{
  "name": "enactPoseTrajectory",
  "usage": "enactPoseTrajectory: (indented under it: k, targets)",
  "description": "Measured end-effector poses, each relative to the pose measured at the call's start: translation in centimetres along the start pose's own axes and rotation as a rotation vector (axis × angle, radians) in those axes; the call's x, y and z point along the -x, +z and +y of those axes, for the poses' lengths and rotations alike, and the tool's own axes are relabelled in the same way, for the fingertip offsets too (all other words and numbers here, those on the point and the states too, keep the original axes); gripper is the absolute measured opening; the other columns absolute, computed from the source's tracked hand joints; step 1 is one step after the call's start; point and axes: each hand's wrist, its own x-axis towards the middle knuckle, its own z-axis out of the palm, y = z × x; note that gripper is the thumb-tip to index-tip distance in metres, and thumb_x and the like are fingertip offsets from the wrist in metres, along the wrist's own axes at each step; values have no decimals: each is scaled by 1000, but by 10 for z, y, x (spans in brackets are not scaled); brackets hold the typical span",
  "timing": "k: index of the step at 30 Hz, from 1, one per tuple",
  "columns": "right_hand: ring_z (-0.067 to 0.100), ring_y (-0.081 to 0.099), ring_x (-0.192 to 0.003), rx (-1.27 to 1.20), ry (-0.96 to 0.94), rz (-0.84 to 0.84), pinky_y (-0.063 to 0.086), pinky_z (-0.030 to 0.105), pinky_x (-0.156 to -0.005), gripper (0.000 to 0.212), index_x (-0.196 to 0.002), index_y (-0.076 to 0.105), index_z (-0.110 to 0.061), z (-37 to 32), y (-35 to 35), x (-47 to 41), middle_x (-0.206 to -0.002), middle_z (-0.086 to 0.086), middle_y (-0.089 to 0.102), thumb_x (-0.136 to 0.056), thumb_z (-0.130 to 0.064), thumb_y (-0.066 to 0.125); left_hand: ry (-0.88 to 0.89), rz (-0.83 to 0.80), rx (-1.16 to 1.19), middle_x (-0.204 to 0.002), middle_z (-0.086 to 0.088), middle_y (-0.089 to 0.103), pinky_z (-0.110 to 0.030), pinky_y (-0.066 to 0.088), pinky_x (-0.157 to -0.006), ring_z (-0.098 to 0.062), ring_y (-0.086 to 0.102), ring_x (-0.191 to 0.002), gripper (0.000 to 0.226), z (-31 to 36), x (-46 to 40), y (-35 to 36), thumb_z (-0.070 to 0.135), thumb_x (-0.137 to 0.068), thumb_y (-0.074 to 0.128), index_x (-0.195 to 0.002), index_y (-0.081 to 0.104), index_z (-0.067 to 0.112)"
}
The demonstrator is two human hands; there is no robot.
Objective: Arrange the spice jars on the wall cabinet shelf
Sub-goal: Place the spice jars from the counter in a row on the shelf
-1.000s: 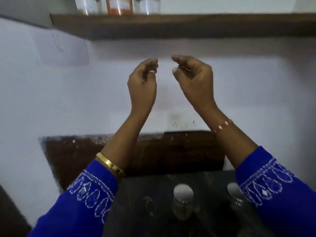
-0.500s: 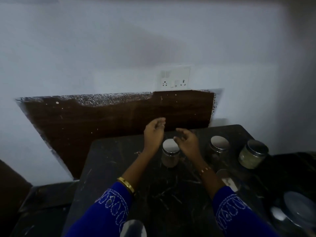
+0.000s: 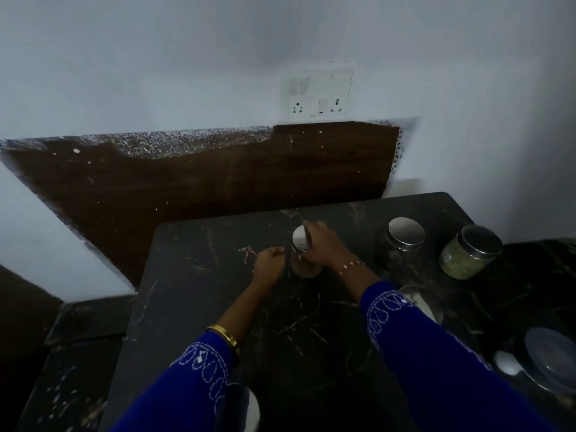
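Note:
A glass spice jar with a silver lid [image 3: 300, 241] and brownish contents stands mid-counter on the black marbled counter [image 3: 193, 275]. My right hand [image 3: 321, 244] grips it from above and the right, fingers curled over the lid and side. My left hand [image 3: 269, 260] is curled beside the jar's left side, at or almost touching it. Two more jars stand to the right: a silver-lidded one [image 3: 405, 235] and one with pale green contents [image 3: 470, 252]. The shelf is out of view.
A switch and socket plate [image 3: 318, 95] sits on the white wall above a brown backsplash [image 3: 187, 182]. At the right edge lie a steel bowl [image 3: 424, 302], a spoon [image 3: 506, 366] and a lidded steel container [image 3: 551, 360]. Another round lid [image 3: 246, 406] shows at the bottom.
My view dropped from the shelf to the counter. Both hands came down from near the shelf and closed in on the middle jar; the right hand now grips it.

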Motion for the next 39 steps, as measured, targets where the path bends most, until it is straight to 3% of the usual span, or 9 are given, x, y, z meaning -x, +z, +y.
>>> enactPoseTrajectory:
  k: [5, 10, 15, 19, 23, 26, 29, 33, 39]
  targets:
    - [32, 40, -127, -34, 26, 33, 42, 43, -104, 83, -141, 33, -17, 4, 3, -1, -139, 13, 32, -72, -33, 76, 46, -80, -143, -119, -17, 62, -26, 43, -85, -26, 59, -108, 32, -6, 5, 4, 1, -88, 50, -120, 56, 0]
    - [28, 48, -118, -331, 185, 164, 47, 36, -93, 75, -129, 45, -16, 1, 6, 13, -131, 11, 41, -67, -45, 77, 195, -41, -260, -119, -8, 62, -21, 41, -82, -8, 53, -98, 36, -3, 18, 8, 15, -87, 58, -122, 52, 12]
    - [23, 59, -106, -674, 361, 262, 55, 36, -85, 77, -126, 47, -13, -16, -9, 27, -123, 10, 54, -66, -56, 71, 539, 23, -546, -150, -8, 30, -42, 27, -115, -23, 28, -139, 92, 3, 29, 1, 32, -70, 75, -144, 23, 14]
    - [13, 64, -80, -874, 349, 256, 48, 24, -55, 71, -114, 56, -13, -39, -33, 43, -99, 5, 65, -67, -65, 64, 722, 309, -642, -149, -14, 33, -49, 24, -115, -30, 27, -140, 92, 23, 35, -13, 42, -71, 70, -144, 24, 10]
    - [18, 64, -83, -690, 276, 233, 39, 21, -51, 83, -114, 58, -8, -52, -62, 60, -98, 7, 65, -66, -76, 53, 840, 296, -483, -136, -8, 48, -40, 37, -107, -22, 43, -127, 87, 43, 35, -38, 35, -66, 76, -138, 35, 10]
    - [13, 58, -62, -739, 126, 225, 48, 23, -51, 52, -91, 63, -8, -51, -84, 73, -74, 4, 60, -87, -58, 49, 697, 165, -139, -130, 0, 50, -30, 42, -97, -12, 48, -116, 95, 52, 42, -55, 36, -61, 82, -138, 29, 19]
    - [12, 57, -72, -767, 2, 199, 47, 23, -65, 36, -93, 63, -13, -51, -91, 90, -82, 2, 60, -94, -44, 45, 510, 61, 241, -130, -7, 52, -26, 52, -81, -11, 57, -103, 69, 61, 53, -67, 26, -72, 75, -128, 36, 20]
    - [17, 59, -90, -870, -62, 32, 49, 29, -75, 28, -105, 61, -20, -56, -81, 107, -102, 2, 63, -96, -40, 43, 314, -139, 699, -128, -19, 55, -49, 50, -93, -33, 58, -112, 65, 69, 64, -73, 41, -77, 58, -130, 43, 8]
    - [16, 64, -95, -1128, -189, -18, 53, 35, -82, 14, -103, 60, -21, -76, -82, 120, -104, 2, 66, -95, -25, 49, 356, -264, 792, -109, -15, 66, -35, 56, -76, -22, 68, -92, 64, 77, 75, -81, 50, -78, 46, -126, 51, 7]
